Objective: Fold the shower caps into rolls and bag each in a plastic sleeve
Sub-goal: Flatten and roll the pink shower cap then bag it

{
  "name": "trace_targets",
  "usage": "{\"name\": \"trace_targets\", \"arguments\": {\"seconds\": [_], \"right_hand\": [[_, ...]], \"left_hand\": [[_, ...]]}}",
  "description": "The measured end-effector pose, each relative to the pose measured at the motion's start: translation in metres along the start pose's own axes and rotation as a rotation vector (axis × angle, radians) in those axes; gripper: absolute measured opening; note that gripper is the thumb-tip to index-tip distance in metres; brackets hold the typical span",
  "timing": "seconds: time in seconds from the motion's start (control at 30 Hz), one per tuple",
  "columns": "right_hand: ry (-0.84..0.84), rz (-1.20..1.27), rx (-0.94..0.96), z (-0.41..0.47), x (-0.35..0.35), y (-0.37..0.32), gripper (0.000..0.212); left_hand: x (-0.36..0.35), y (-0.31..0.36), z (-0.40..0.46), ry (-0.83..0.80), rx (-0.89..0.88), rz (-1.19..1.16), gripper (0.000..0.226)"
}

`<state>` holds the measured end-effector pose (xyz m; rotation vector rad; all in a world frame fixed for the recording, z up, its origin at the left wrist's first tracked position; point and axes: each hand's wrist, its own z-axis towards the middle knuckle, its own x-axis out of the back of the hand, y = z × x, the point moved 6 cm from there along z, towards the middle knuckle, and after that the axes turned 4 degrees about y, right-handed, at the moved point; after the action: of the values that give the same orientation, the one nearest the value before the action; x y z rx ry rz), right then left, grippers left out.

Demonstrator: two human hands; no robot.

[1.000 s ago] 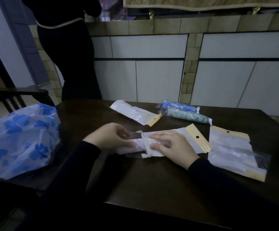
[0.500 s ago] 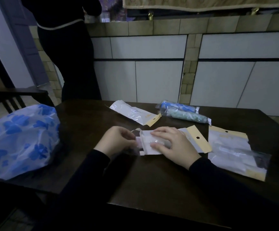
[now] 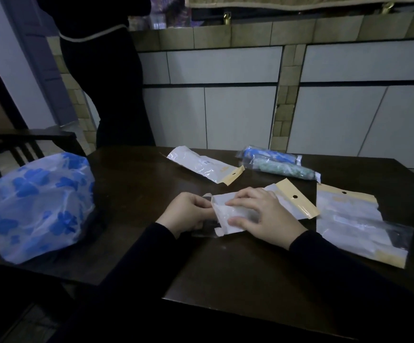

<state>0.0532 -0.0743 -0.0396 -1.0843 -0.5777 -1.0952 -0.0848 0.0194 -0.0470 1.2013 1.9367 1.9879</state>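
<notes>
Your right hand [image 3: 262,214] covers the middle of the white plastic sleeve with the yellow header [image 3: 292,201], so its contents stay unreadable. Your left fingers [image 3: 202,206] curl over the sleeve's open end, hiding it. The standing person in dark clothes [image 3: 107,78] beyond your fingers is cut off above.

White plastic sleeve [image 3: 228,216] lies flat, rolled shower cap [image 3: 238,214] inside.

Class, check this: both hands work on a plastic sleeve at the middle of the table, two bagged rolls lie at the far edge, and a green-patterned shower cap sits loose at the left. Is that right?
Not quite. The loose shower cap at the left has a blue pattern, not green, as the head view shows. The rest holds: the left hand and right hand work on the plastic sleeve, and two bagged rolls lie at the far edge.
</notes>
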Motion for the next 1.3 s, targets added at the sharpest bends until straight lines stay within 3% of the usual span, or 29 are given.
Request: {"name": "trace_targets", "arguments": {"seconds": [0.1, 0.23, 0.3, 0.37, 0.47, 0.6, 0.77, 0.87, 1.1, 1.3], "right_hand": [[-0.049, -0.067, 0.040, -0.001, 0.004, 0.000, 0.034], [-0.069, -0.126, 0.026, -0.002, 0.010, 0.005, 0.036], [-0.038, -0.087, 0.004, -0.005, 0.013, 0.003, 0.039], [0.013, -0.009, 0.008, -0.010, 0.014, -0.003, 0.038], [0.000, 0.068, 0.011, -0.020, 0.011, -0.014, 0.027], [-0.084, -0.093, 0.004, -0.026, 0.003, -0.017, 0.063], [0.003, -0.100, 0.025, -0.025, 0.005, -0.013, 0.039], [0.033, -0.041, 0.021, -0.027, 0.010, -0.008, 0.032], [-0.037, -0.167, -0.006, -0.030, 0.010, -0.002, 0.055], [-0.083, -0.125, 0.033, -0.025, 0.006, -0.004, 0.040]], "left_hand": [[0.011, -0.002, -0.002, 0.006, -0.064, 0.012, 0.011], [0.047, -0.004, -0.002, 0.193, -0.304, 0.079, 0.008], [0.055, -0.005, -0.002, 0.213, -0.432, 0.245, 0.034], [0.051, -0.011, 0.001, 0.132, -0.457, 0.344, 0.065], [0.042, -0.017, 0.006, 0.026, -0.459, 0.374, 0.081], [0.034, -0.014, 0.011, 0.012, -0.540, 0.337, 0.071], [0.027, -0.006, 0.010, -0.008, -0.583, 0.272, 0.066], [0.025, 0.002, 0.008, 0.006, -0.644, 0.273, 0.043], [0.026, -0.007, 0.016, -0.003, -0.590, 0.222, 0.017], [0.034, -0.016, 0.029, 0.075, -0.522, 0.271, 0.025]]}}
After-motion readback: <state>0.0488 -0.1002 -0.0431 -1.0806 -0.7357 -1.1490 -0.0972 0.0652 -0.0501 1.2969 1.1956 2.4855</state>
